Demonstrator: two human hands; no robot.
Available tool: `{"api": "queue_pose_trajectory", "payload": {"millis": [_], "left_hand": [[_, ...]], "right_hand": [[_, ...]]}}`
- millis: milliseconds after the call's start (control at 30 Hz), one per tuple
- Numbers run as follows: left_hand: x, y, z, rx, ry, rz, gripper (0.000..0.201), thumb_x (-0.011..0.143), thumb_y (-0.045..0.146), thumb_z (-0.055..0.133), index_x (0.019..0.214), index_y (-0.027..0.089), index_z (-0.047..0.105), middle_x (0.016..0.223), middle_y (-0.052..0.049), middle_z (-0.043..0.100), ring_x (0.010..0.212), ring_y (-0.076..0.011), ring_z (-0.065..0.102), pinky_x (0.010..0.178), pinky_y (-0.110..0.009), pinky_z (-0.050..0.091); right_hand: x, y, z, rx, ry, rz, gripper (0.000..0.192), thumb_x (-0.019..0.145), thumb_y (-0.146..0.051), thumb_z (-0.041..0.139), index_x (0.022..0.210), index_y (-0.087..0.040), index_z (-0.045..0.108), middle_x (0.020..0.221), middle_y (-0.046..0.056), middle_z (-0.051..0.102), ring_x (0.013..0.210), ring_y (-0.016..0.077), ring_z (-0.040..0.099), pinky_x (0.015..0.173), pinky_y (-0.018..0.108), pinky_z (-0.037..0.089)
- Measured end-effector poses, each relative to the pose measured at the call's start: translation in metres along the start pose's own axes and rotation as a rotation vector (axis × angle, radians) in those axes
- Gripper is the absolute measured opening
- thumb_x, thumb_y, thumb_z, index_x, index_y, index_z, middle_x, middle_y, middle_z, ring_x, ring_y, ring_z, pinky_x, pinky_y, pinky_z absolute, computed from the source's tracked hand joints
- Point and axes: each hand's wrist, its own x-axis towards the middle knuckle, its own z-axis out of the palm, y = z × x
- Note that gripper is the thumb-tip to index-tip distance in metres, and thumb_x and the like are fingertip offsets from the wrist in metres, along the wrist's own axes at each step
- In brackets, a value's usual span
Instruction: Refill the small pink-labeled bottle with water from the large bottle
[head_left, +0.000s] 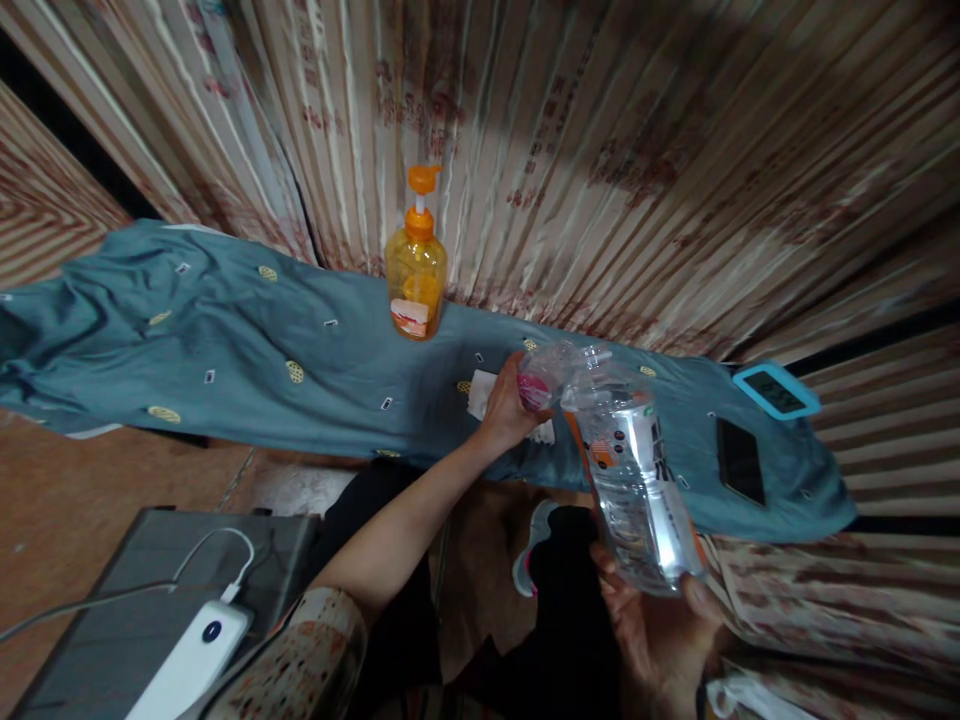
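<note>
Lying tilted, a big clear plastic bottle [634, 480] is cupped from below by the right hand [660, 625]. Its pink cap [534, 390] is pinched by the left hand [504, 408], above the blue cloth [225, 350]. Farther back stands an orange pump bottle [416, 265].

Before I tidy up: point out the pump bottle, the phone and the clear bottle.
pump bottle [416, 270], head view, orange body
phone [739, 460], head view, dark screen
clear bottle [634, 480], head view, label

Striped curtains [675, 150], teal-covered ledge [225, 340], brown floor [112, 490]
</note>
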Motion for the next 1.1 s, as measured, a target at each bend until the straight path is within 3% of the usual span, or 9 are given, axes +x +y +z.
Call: {"api": "queue_pose_trajectory", "payload": {"millis": [100,267,400,567,733,967,1100], "left_hand": [[-0.002,0.003,-0.002,0.004,-0.017,0.007,0.099,0.061,0.03,0.083,0.142,0.015,0.029,0.141,-0.02,0.046,0.133,-0.0345,0.045,0.114,-0.054,0.035],[-0.006,0.007,-0.006,0.008,-0.046,0.092,0.076,0.074,0.029,0.07,0.139,0.015,0.034,0.14,-0.018,0.048,0.131,-0.0321,0.046,0.114,-0.051,0.035],[-0.007,0.007,-0.007,0.029,-0.022,0.096,0.07,0.07,0.023,0.071,0.133,0.016,0.041,0.134,-0.015,0.053,0.126,-0.031,0.051,0.111,-0.049,0.039],[-0.008,0.004,-0.007,0.035,-0.004,0.049,0.072,0.069,0.029,0.075,0.131,0.016,0.041,0.131,-0.016,0.055,0.124,-0.0313,0.053,0.108,-0.05,0.042],[-0.008,0.006,-0.007,0.059,0.007,0.032,0.072,0.067,0.028,0.078,0.129,0.018,0.043,0.128,-0.015,0.057,0.124,-0.0309,0.053,0.106,-0.049,0.043],[-0.006,0.008,-0.009,0.12,0.018,0.039,0.071,0.066,0.028,0.08,0.127,0.018,0.046,0.127,-0.012,0.057,0.121,-0.03,0.055,0.105,-0.048,0.043],[-0.005,0.007,-0.009,0.166,0.025,0.031,0.07,0.063,0.03,0.083,0.123,0.016,0.049,0.123,-0.013,0.058,0.119,-0.0307,0.055,0.103,-0.048,0.044]], "right_hand": [[0.0,0.0,-0.001,-0.006,0.006,-0.008,0.084,0.04,-0.036,0.088,0.12,-0.03,0.062,0.091,0.005,0.068,0.056,0.0174,0.06,0.041,0.021,0.046],[-0.001,-0.001,-0.003,-0.01,0.018,-0.024,0.084,0.04,-0.036,0.088,0.12,-0.03,0.062,0.099,0.005,0.067,0.059,0.0163,0.059,0.041,0.021,0.048],[-0.002,-0.001,-0.004,-0.009,0.021,-0.036,0.081,0.042,-0.036,0.088,0.119,-0.03,0.063,0.105,0.006,0.067,0.061,0.0161,0.06,0.043,0.021,0.049],[-0.001,-0.001,-0.008,-0.01,0.031,-0.045,0.08,0.04,-0.037,0.088,0.116,-0.032,0.064,0.106,0.005,0.067,0.06,0.0153,0.059,0.041,0.02,0.047],[0.0,0.0,-0.015,-0.024,-0.079,-0.051,0.077,0.054,-0.038,0.083,0.127,-0.035,0.058,0.115,0.008,0.065,0.065,0.0156,0.058,0.044,0.022,0.05],[-0.007,-0.002,-0.008,-0.063,0.012,-0.14,0.079,0.048,-0.038,0.087,0.123,-0.03,0.064,0.102,0.004,0.068,0.064,0.0175,0.062,0.045,0.024,0.054],[-0.01,-0.002,-0.006,-0.066,-0.035,-0.146,0.073,0.053,-0.037,0.084,0.123,-0.029,0.063,0.104,0.005,0.069,0.066,0.0179,0.063,0.047,0.023,0.054]]}}
